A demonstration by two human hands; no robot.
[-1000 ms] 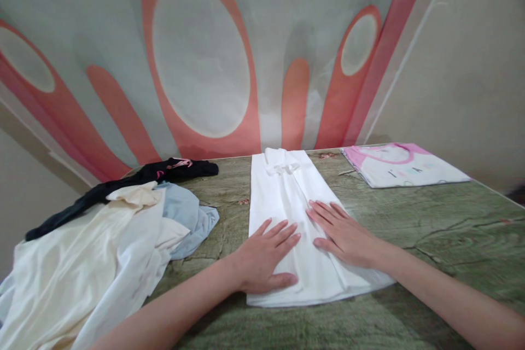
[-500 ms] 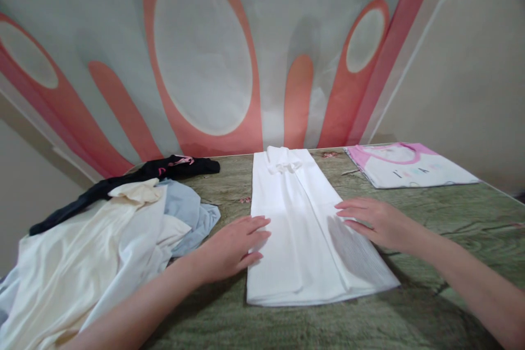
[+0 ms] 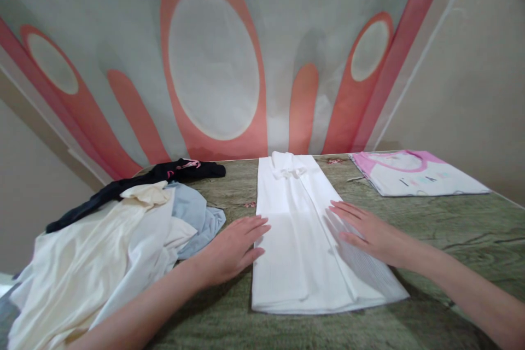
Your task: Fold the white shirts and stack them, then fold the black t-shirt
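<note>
A white garment (image 3: 287, 262) with a small ruffled collar lies lengthwise on the table, its two sides folded inward toward the middle. My left hand (image 3: 238, 243) rests at its left edge, fingers stretched over the cloth. At the right edge, my right hand (image 3: 363, 229) lies with its fingers extended on the folded fabric. Neither hand grips anything. The lower right corner of the garment flares outward past the right hand.
Left of me a loose pile holds a cream garment (image 3: 94, 257), a light blue cloth (image 3: 191, 210) and a black garment (image 3: 135, 183). A folded pink and white T-shirt (image 3: 422, 175) lies at the back right of the wood-patterned table (image 3: 455, 224). A patterned wall (image 3: 279, 49) stands behind.
The view has shifted slightly, so everything sits a little lower and further right. My right hand has slid a bit inward onto the garment. The left hand stays at its edge.
</note>
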